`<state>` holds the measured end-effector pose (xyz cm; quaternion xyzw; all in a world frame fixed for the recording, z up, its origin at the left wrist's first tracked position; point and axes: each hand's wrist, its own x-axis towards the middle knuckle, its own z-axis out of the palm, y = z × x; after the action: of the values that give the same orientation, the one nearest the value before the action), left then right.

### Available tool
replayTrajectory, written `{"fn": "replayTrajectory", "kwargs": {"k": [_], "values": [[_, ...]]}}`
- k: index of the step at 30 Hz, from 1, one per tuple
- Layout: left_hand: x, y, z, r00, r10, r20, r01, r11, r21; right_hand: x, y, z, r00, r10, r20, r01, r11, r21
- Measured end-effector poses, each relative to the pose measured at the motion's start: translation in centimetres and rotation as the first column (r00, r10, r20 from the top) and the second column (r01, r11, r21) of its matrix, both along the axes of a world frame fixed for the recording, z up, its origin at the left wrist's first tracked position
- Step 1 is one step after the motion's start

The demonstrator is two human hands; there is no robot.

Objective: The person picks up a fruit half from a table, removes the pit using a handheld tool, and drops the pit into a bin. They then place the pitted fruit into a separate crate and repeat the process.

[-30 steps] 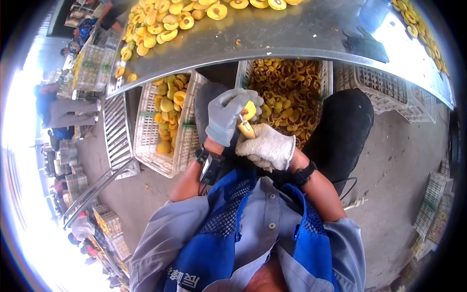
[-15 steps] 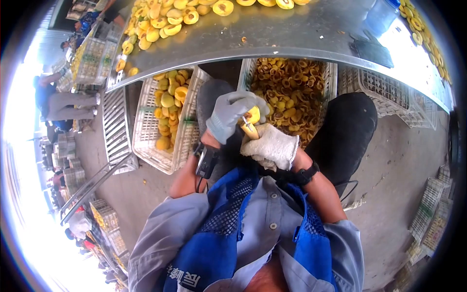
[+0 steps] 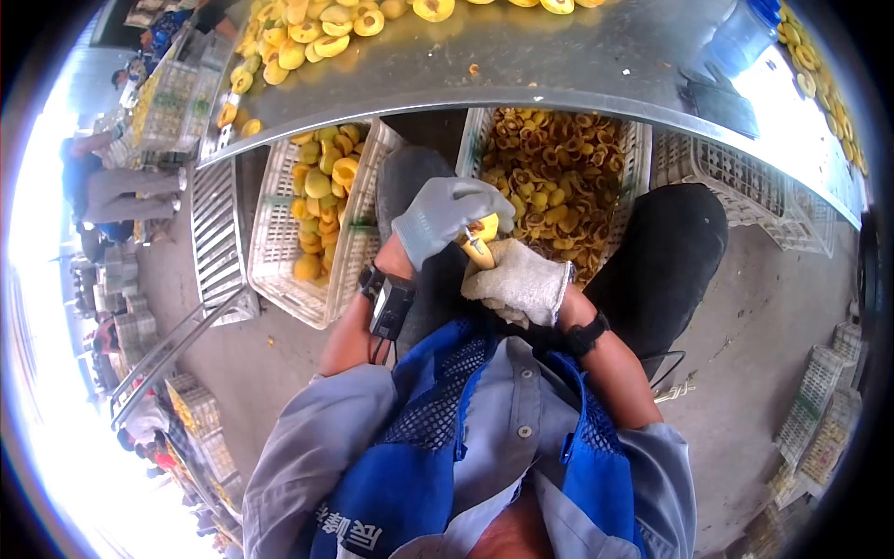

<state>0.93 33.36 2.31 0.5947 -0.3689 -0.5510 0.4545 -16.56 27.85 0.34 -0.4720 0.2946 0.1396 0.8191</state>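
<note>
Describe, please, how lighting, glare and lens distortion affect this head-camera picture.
Head view: heavy fisheye bows the metal table edge into an arc and blackens the corners; head view: glare blows out the left margin, erasing detail, and burns the table's right end white; head view: the left hand, yellow fruit and right hand with its tool lie in even shade, fairly sharp.

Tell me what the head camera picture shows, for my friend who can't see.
A grey-gloved left hand holds a yellow fruit half while a white-gloved right hand presses a small metal tool against it, near white plastic crates of yellow fruit pieces under a shiny metal table.
</note>
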Motion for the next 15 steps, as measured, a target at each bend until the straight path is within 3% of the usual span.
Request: {"fn": "replayTrajectory", "kwargs": {"k": [3,6,9,12,13,15], "values": [[0.8,-0.1,-0.2,0.998,-0.065,-0.013,0.064,0.996,-0.061,0.2,-0.1,0.0,0.999,0.002,0.033,-0.006,0.995,0.100],[-1.1,0.5,-1.2,0.902,0.116,-0.415,-0.193,0.970,-0.149,-0.1,-0.5,0.3,0.996,-0.024,0.088,0.006,0.978,0.207],[-2.0,0.9,-2.3,0.698,0.178,-0.694,-0.302,0.952,-0.059,-0.1,-0.4,0.4,0.988,-0.048,0.144,0.016,0.976,0.218],[-1.5,0.3,-1.5,0.770,0.222,-0.598,-0.368,0.920,-0.133,-0.2,-0.4,0.9,0.972,-0.074,0.222,0.023,0.974,0.225],[-1.2,0.2,-1.1,0.740,0.365,-0.565,-0.489,0.869,-0.078,-0.4,-0.5,1.4,0.957,-0.083,0.278,0.025,0.978,0.205],[1.3,0.9,-0.9,0.824,0.419,-0.381,-0.531,0.805,-0.264,-0.5,-0.6,1.7,0.947,-0.111,0.302,0.071,0.988,0.141]]}}
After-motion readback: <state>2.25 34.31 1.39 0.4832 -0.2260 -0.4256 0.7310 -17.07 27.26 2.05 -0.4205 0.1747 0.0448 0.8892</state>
